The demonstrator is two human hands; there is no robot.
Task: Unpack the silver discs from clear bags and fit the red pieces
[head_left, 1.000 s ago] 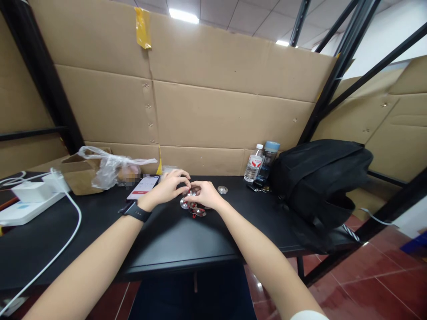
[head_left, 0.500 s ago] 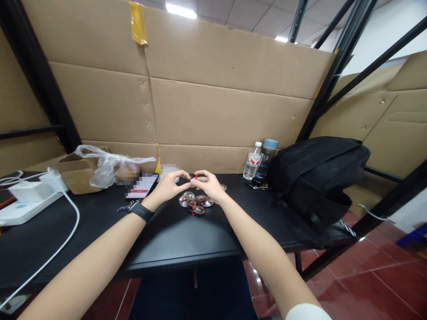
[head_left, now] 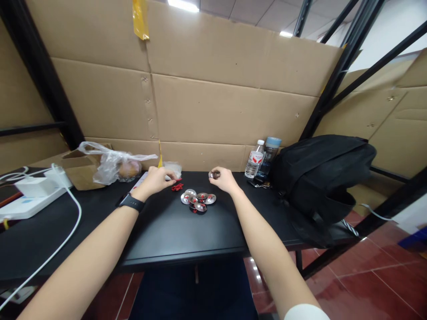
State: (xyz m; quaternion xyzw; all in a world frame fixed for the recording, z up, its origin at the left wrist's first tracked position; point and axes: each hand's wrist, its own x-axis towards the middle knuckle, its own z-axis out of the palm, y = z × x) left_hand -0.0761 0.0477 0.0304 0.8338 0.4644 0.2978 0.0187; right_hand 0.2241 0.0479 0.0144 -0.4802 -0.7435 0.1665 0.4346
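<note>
Several small clear suction cups with red parts (head_left: 197,200) lie in a cluster on the black table (head_left: 173,231). My left hand (head_left: 157,178), with a black watch on the wrist, is closed in a pinch over a little heap of red pieces (head_left: 177,186) left of the cluster. My right hand (head_left: 223,178) is closed on one clear suction cup (head_left: 211,175), held just above the table behind the cluster. The two hands are apart, one on each side of the cups.
A black backpack (head_left: 320,182) fills the table's right side, with two bottles (head_left: 262,158) beside it. At the left are a plastic bag (head_left: 113,164) on a cardboard box, a white power strip (head_left: 30,195) and cable. Cardboard walls stand behind.
My hands, which met above the cluster, have separated. The left went left to the red pieces. The right went back and right and now holds a clear cup.
</note>
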